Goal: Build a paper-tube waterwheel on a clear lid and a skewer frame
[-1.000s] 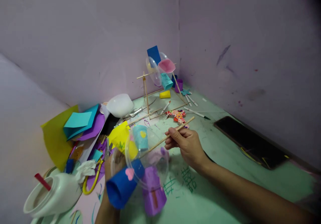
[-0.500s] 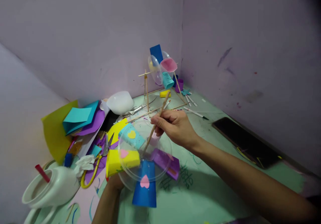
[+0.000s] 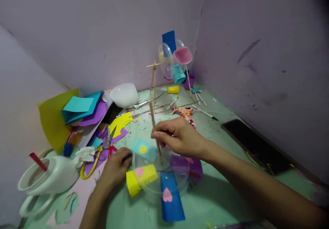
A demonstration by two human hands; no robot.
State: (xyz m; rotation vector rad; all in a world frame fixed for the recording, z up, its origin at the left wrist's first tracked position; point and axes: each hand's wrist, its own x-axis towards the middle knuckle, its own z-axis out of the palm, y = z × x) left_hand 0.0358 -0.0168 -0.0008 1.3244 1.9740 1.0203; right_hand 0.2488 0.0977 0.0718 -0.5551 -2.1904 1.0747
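My right hand (image 3: pixel 180 136) pinches a thin wooden stick (image 3: pixel 152 114) near its middle, thumb against the fingers. The stick's lower end meets the centre of a wheel made of clear plastic discs (image 3: pixel 164 187). Around the wheel sit paper cups: a yellow cup (image 3: pixel 133 184), a blue cup (image 3: pixel 173 206), a purple cup (image 3: pixel 196 170) and a turquoise cup (image 3: pixel 140 147). Small paper hearts are stuck on them. My left hand (image 3: pixel 118 165) rests at the wheel's left with loosely bent fingers and nothing visible in it; whether its fingertips touch the wheel is unclear.
Behind stands a stick frame (image 3: pixel 154 88) carrying a similar wheel with a pink cup (image 3: pixel 183 55). Yellow-handled scissors (image 3: pixel 96 164), paper sheets (image 3: pixel 55 119) and a white jug-like container (image 3: pixel 61 174) lie left. A phone (image 3: pixel 254 147) and markers (image 3: pixel 205 112) lie right.
The wheel has tipped flatter and lower, shifting right in view, and the stick now stands nearer upright. My left hand has come out from behind the wheel to its left side.
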